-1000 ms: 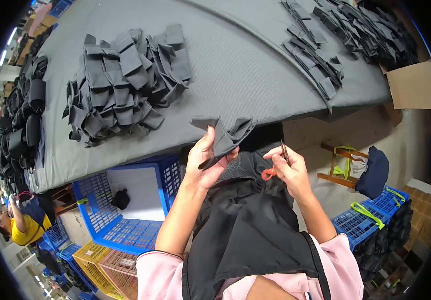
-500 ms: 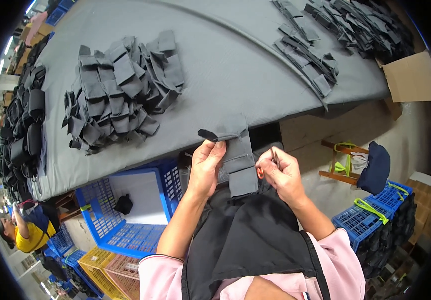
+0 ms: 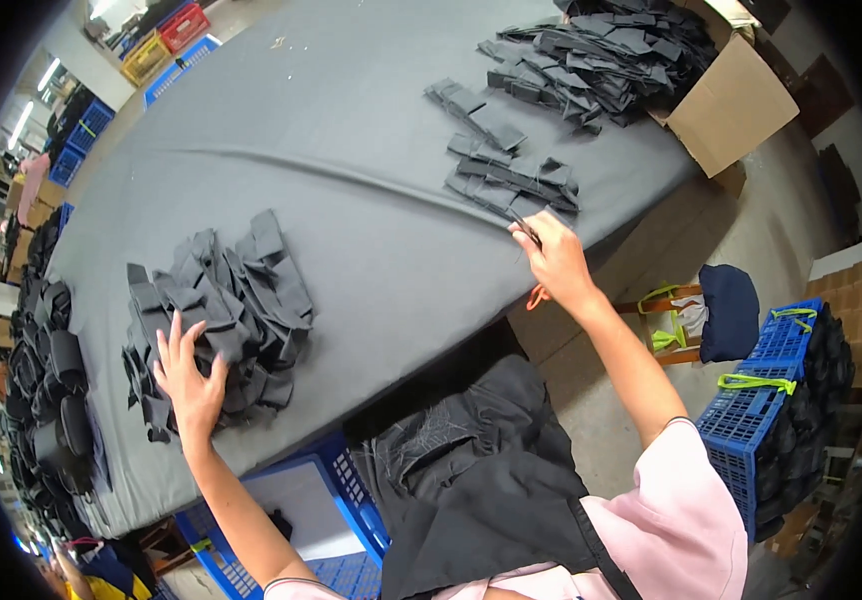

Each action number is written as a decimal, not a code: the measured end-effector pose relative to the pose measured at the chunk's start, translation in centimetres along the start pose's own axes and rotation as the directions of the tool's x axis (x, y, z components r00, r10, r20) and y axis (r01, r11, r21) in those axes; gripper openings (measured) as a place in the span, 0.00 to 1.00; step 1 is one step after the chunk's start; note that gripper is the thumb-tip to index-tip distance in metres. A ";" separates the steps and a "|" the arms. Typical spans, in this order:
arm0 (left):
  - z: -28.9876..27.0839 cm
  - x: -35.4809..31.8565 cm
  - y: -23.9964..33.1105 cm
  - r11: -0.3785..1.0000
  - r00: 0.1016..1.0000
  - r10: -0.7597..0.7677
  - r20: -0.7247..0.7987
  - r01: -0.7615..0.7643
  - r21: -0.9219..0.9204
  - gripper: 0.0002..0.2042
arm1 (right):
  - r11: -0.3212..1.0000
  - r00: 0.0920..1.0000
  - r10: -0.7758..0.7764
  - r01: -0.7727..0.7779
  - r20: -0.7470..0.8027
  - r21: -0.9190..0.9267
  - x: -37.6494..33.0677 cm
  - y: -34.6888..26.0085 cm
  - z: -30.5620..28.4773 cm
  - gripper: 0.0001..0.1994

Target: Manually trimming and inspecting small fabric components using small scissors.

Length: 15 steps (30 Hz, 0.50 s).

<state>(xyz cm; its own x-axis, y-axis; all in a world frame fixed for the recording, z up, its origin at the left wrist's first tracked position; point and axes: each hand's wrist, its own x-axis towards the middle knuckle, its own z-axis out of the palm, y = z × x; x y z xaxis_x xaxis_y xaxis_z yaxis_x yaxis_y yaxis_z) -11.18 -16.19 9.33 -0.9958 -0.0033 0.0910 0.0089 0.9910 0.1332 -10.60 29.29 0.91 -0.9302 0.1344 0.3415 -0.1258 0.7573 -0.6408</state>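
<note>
My left hand (image 3: 191, 385) lies with its fingers spread on the near side of a heap of dark grey fabric strips (image 3: 216, 290) on the table's left part. Closed around small scissors, my right hand (image 3: 559, 262) reaches to the table's right edge. An orange handle loop (image 3: 539, 296) hangs below that palm, and dark blades show by the fingertips. Those fingertips are at the near end of a small group of folded grey strips (image 3: 511, 170). Whether they also touch a strip, I cannot tell.
A grey cloth with a long raised fold covers the table (image 3: 371, 270). A larger strip pile (image 3: 611, 60) and a cardboard box (image 3: 731, 110) are at far right. Below the table's near edge stands a blue crate (image 3: 351, 490). Stacked blue crates (image 3: 731, 430) and a stool (image 3: 686, 350) stand at right.
The grey fabric strip that was between my hands is out of them. My left hand has moved left onto the heap; my right has gone forward to the small group, still with the scissors.
</note>
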 end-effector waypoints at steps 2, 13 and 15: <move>1.2 -0.5 -2.6 0.997 0.994 0.066 -0.088 -0.069 -0.037 0.26 | 0.971 0.993 0.105 -0.089 0.060 -0.224 2.2 1.7 0.0 0.10; -1.3 -2.6 2.2 0.932 0.788 -0.103 -0.607 -0.137 -0.336 0.26 | 0.891 0.939 0.237 -0.108 0.250 -0.440 5.9 2.4 0.3 0.21; -1.0 -3.1 4.8 0.851 0.793 -0.148 -0.591 -0.203 -0.485 0.24 | 0.897 0.944 0.222 -0.100 0.245 -0.430 5.9 3.3 0.5 0.21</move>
<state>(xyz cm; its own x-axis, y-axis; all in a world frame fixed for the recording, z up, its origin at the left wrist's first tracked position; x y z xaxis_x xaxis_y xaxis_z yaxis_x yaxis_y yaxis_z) -7.98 -11.55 10.64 -0.7370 -0.2286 0.6361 0.2534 0.7790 0.5735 -16.69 32.30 0.43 -0.9903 0.1388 0.0119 0.1281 0.9409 -0.3134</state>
